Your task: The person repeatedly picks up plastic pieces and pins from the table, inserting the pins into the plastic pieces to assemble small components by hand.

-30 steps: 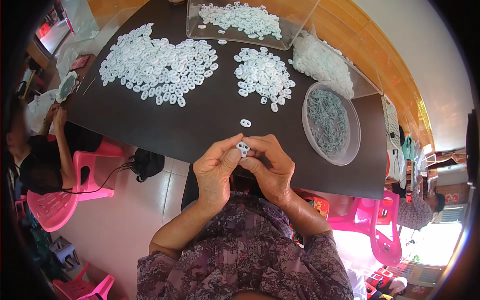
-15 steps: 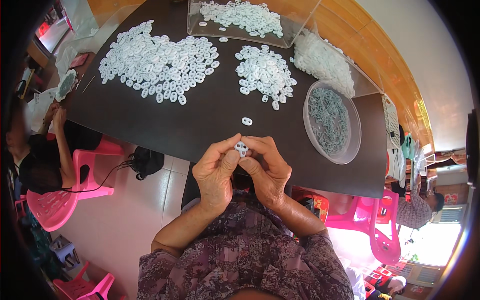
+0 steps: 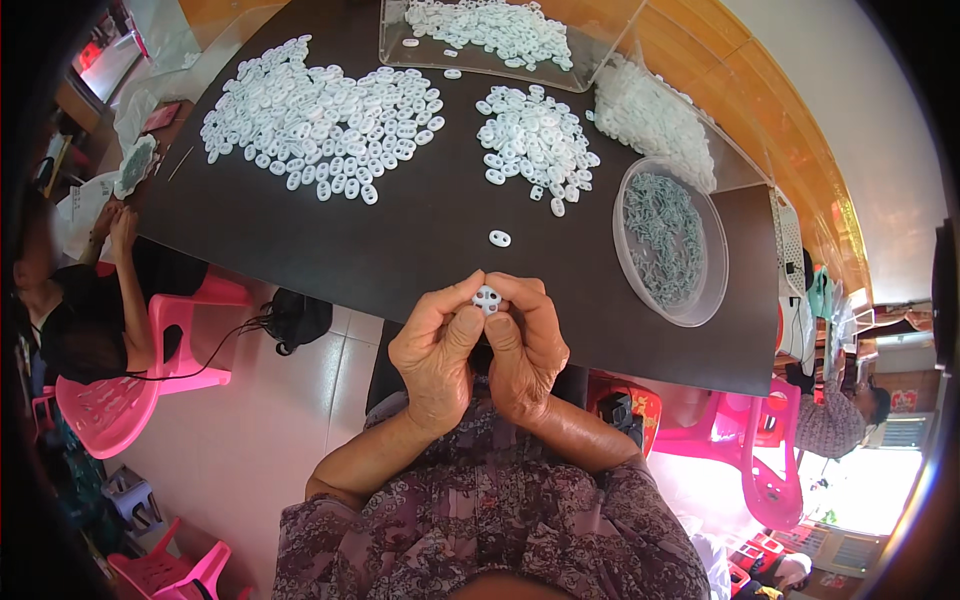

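Observation:
Close to the table's near edge, my left hand [image 3: 434,355] and my right hand [image 3: 526,350] meet with thumbs and forefingers closed. Between the fingertips they pinch small white plastic pieces with holes [image 3: 487,299], seemingly two set crosswise; the fingers hide part of them. Just beyond lies a single white oval two-hole piece [image 3: 500,239], flat on the dark table [image 3: 400,250]. Farther back is a small heap of similar pieces [image 3: 535,140], with a much larger heap [image 3: 320,125] to its left.
On the right stands a round clear tub [image 3: 714,285] of small grey-green parts [image 3: 663,235]. Clear bins with white pieces [image 3: 490,30] line the back. Another person [image 3: 85,310] sits at left near a pink chair [image 3: 105,410]; more pink chairs [image 3: 720,440] stand at right.
The right hand's fingers have drawn in closer to the left hand, and the thumbs now stand more upright beneath the pinched pieces. The whole view has shifted slightly.

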`<state>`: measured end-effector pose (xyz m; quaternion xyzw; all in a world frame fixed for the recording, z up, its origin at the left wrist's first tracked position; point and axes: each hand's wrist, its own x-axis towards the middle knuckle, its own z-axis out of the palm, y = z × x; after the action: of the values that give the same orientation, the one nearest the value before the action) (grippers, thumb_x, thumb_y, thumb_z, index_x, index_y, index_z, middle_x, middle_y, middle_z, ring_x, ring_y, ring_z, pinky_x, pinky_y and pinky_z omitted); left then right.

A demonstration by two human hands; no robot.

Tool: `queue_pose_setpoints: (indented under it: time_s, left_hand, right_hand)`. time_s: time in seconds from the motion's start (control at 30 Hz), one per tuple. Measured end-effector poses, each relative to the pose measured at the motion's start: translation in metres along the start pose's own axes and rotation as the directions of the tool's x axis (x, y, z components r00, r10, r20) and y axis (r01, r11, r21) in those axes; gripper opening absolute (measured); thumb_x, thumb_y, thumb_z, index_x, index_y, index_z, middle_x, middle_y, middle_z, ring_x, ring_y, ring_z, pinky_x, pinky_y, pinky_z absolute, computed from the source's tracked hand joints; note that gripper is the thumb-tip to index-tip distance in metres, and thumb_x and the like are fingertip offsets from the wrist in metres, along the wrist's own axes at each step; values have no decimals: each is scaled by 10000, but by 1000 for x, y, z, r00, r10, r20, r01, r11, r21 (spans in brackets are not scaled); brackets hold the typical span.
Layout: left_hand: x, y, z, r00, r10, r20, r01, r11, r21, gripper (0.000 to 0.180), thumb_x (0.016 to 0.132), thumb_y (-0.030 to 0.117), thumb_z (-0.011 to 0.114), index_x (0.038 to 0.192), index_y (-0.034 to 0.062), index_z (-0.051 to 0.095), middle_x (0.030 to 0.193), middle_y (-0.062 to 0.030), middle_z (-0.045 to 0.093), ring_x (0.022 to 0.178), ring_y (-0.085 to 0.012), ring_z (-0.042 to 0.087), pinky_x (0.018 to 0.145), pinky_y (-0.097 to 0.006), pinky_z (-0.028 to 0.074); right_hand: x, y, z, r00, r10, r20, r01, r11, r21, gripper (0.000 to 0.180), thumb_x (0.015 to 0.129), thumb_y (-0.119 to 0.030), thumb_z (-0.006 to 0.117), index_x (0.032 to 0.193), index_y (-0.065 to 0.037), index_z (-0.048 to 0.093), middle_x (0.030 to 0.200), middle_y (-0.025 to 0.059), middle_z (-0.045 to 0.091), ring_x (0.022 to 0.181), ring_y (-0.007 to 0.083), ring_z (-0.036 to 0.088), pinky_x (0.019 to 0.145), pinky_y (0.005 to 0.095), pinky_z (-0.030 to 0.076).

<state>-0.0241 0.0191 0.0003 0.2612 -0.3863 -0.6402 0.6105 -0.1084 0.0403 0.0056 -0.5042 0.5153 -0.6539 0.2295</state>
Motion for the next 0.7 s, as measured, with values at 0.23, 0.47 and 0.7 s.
queue_pose_setpoints:
  time_s: [0.23,0.47,0.7]
  left_hand:
    - [0,-4,1,997,78,-15,-76,992,99,279,912,143,592,1117,-46,595,996,-65,622,889,-98,563,818,-234,448]
    - [1,-8,1,986,167,2,-162,956,245,270,924,162,577,1103,-39,599,961,-53,616,846,-84,544,775,-218,435]
    - [4,-6,7,964,262,38,-261,919,295,283,948,201,538,1087,-41,586,881,-34,577,783,-78,502,709,-213,416]
  right_hand:
    - [4,3,0,996,-90,-2,90,994,-54,238,850,49,562,1082,-4,575,993,102,572,801,147,518,709,240,448]
    - [5,8,1,990,-142,-14,140,986,-89,223,846,43,567,1063,-5,578,1001,119,592,818,173,546,687,254,462]
    - [3,8,4,982,-185,-23,180,974,-140,179,897,-14,532,1073,12,554,1004,126,588,842,174,549,726,263,457]
